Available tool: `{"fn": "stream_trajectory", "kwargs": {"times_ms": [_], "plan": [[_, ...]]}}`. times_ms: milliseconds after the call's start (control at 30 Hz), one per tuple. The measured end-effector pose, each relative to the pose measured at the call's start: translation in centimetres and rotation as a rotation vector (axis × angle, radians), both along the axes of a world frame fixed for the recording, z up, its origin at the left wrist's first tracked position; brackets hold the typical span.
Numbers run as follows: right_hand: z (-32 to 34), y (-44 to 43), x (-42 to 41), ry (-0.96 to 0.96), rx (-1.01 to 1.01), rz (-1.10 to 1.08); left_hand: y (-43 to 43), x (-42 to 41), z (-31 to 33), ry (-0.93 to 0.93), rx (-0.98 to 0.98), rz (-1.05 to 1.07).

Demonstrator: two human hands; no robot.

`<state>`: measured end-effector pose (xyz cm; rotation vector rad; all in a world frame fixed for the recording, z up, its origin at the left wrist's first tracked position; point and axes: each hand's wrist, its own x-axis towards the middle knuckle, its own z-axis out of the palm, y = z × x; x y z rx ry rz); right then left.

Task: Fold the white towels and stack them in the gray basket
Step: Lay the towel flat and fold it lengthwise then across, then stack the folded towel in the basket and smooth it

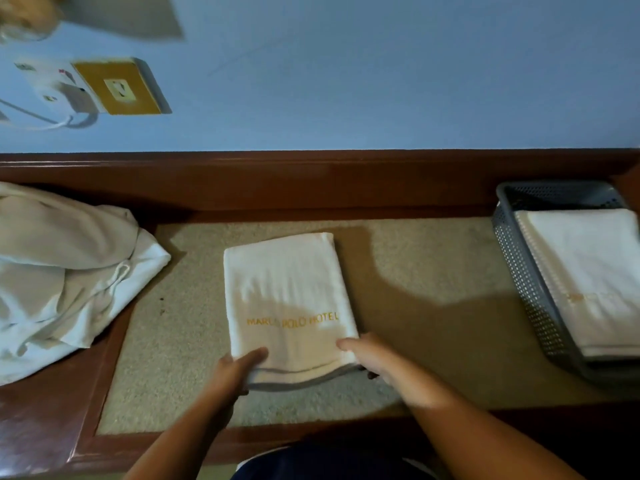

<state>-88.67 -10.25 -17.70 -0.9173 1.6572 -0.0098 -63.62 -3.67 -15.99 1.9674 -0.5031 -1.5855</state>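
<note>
Past the towel heap point(62, 271) cropped at 9 o'clock, the left hand point(235, 370) and right hand point(377, 362) each pinch a near corner of the folded towel point(287, 289) lying mid-desk point(433, 271), fingers hidden underneath, while the gray basket point(516, 268) at 3 o'clock runs off-frame.

tbl towel point(287, 289) x1 | bskt towel point(588, 271) x1 | basket point(519, 271) x1 | pile point(62, 271) x1

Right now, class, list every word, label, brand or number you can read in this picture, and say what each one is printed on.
"MARCO POLO HOTEL" in gold on the folded towel; the fifth letter is blurred.
Gold lettering on the top towel in the gray basket: too blurred to read.
Marks on the wall socket: too blurred to read.
</note>
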Motion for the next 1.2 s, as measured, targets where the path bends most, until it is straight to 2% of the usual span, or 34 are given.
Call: {"fn": "stream_trajectory", "kwargs": {"times_ms": [133, 267, 400, 500, 700, 767, 833, 900, 967, 1067, 1133, 1200], "plan": [[5.9, -2.0, -5.1, -0.282, -0.056, -0.349, -2.0, -4.5, 7.5, 0.309, -0.120, 0.096], [13.4, -2.4, -13.9, -0.430, -0.153, -0.551, -3.6, -12.2, 13.9, 0.574, -0.136, 0.080], [19.3, -2.4, -24.4, -0.479, -0.245, -0.663, -5.4, -22.4, 18.0, 0.672, -0.186, -0.002], [23.3, -3.3, -31.8, -0.504, -0.426, -0.718, -8.3, -30.0, 20.9, 0.711, -0.276, -0.095], [29.8, -6.2, -44.4, -0.629, -0.880, -0.848, -14.6, -43.2, 25.8, 0.748, -0.655, -0.289], [28.8, -7.1, -48.6, -0.600, -0.940, -0.893, -15.9, -47.5, 25.2, 0.755, -0.664, -0.309], [25.2, -7.9, -52.6, -0.512, -0.910, -0.971, -16.8, -51.2, 22.4, 0.731, -0.582, -0.294], [19.6, -8.0, -55.5, -0.383, -0.794, -1.032, -17.0, -54.2, 17.5, 0.652, -0.451, -0.291], [13.1, -7.1, -57.7, -0.268, -0.590, -1.062, -16.3, -57.0, 12.0, 0.514, -0.311, -0.337], [4.6, -4.6, -58.6, -0.049, -0.351, -0.984, -14.1, -58.7, 4.8, 0.347, -0.159, -0.353], [1.4, -4.0, -59.2, 0.076, -0.346, -0.908, -13.2, -58.9, 0.2, 0.223, -0.147, -0.418], [0.7, -4.1, -59.3, 0.142, -0.367, -0.864, -12.7, -58.4, -1.9, 0.181, -0.147, -0.437]]}}
